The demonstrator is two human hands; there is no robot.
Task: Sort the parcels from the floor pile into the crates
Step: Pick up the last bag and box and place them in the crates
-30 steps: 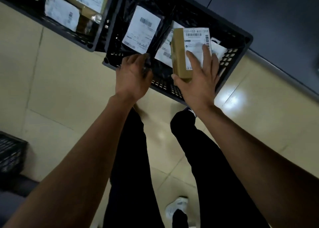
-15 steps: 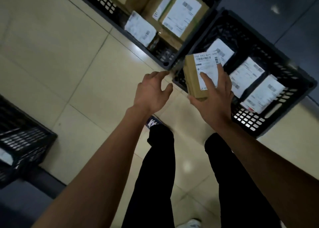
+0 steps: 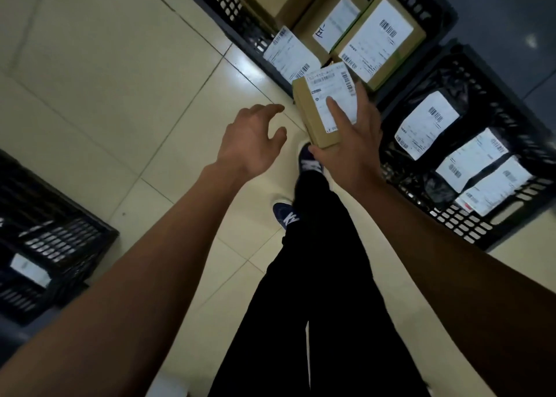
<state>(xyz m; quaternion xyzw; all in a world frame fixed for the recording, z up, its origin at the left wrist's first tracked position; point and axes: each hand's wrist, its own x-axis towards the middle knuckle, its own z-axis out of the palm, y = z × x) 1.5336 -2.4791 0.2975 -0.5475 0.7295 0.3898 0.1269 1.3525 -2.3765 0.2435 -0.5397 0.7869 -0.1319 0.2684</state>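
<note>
Nearest the camera, the right hand [image 3: 350,144] holds a small cardboard box [image 3: 319,110] — thumb under its near end, fingers laid flat across the white label on top. The box is in the air, above the floor just short of the crates. To the left of the box, the left hand [image 3: 252,141] hangs empty with its fingers loosely spread, near the box but not touching it.

Judging by how one hand carries it, the box is light; its edges look crisp and stiff, so it should take a firm squeeze without denting. The glossy label may be a little slick, so the bare cardboard sides are probably the safer hold.

Just beyond the box stands the black crate of cardboard parcels [image 3: 228,8], its boxes packed close. To the right of the box is a second black crate [image 3: 469,225] holding dark soft mailer bags [image 3: 427,119] with white labels. As a stiff carton, it probably belongs with the cardboard ones — that is a guess.
</note>
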